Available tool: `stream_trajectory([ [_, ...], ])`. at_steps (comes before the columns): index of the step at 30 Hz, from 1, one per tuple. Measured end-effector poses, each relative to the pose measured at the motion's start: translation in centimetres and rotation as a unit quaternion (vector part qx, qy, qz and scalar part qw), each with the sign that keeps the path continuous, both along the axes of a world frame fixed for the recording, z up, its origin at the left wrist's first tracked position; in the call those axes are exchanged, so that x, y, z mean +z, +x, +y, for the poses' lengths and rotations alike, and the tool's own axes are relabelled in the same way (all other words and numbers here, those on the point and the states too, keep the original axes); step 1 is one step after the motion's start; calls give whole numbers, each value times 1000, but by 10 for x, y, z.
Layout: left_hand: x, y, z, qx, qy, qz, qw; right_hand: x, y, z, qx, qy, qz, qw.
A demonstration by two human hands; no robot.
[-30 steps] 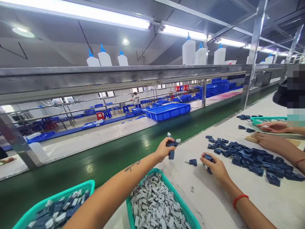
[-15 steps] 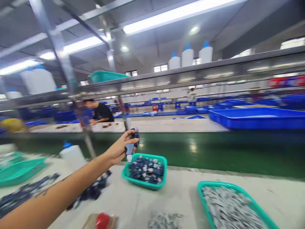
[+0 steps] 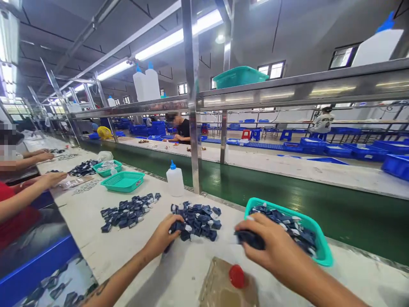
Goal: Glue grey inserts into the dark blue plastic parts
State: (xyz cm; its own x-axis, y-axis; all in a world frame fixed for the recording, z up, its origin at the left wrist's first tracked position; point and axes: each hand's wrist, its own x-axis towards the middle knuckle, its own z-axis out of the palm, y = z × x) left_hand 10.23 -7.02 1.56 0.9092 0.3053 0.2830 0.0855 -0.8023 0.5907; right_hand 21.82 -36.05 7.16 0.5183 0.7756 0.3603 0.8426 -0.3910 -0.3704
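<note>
The left hand (image 3: pixel 164 234) was curled around some small dark blue plastic pieces at the near edge of a pile of blue pieces (image 3: pixel 196 219) on the white table (image 3: pixel 121 251). The right hand (image 3: pixel 271 249) was closed on one dark blue piece (image 3: pixel 251 239) and held it just in front of a green basket (image 3: pixel 322 253) that was full of more of the same pieces. The pieces looked small, hard and light, so I think one hand could lift a few with no trouble. They looked smooth and a bit slippery, so a pinch on the two flat sides with thumb and fingers would likely hold best. They did not look easy to break. A white glue bottle (image 3: pixel 175 179) stood behind the pile, and a red cap (image 3: pixel 237 276) sat on a brown thing near the hands. Another person's hand (image 3: pixel 47 179) rested far off on the left.
</note>
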Motion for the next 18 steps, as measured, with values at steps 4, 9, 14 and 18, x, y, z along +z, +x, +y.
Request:
stream_trajectory([
  [4, -25, -9, 17, -25, -3, 12, 1000, -31, -23, 133, 47, -101, 17, 994],
  [9, -35, -23, 41, -74, -40, 76, 994, -84, -27, 177, 112, -190, -9, 975],
  [14, -32, -38, 59, -80, -43, 107, 990, -77, -24, 157, 131, -202, -18, 970],
  [18, -35, -40, 63, -73, -3, 80, 994, -50, -20, 117, 101, -183, -20, 978],
])
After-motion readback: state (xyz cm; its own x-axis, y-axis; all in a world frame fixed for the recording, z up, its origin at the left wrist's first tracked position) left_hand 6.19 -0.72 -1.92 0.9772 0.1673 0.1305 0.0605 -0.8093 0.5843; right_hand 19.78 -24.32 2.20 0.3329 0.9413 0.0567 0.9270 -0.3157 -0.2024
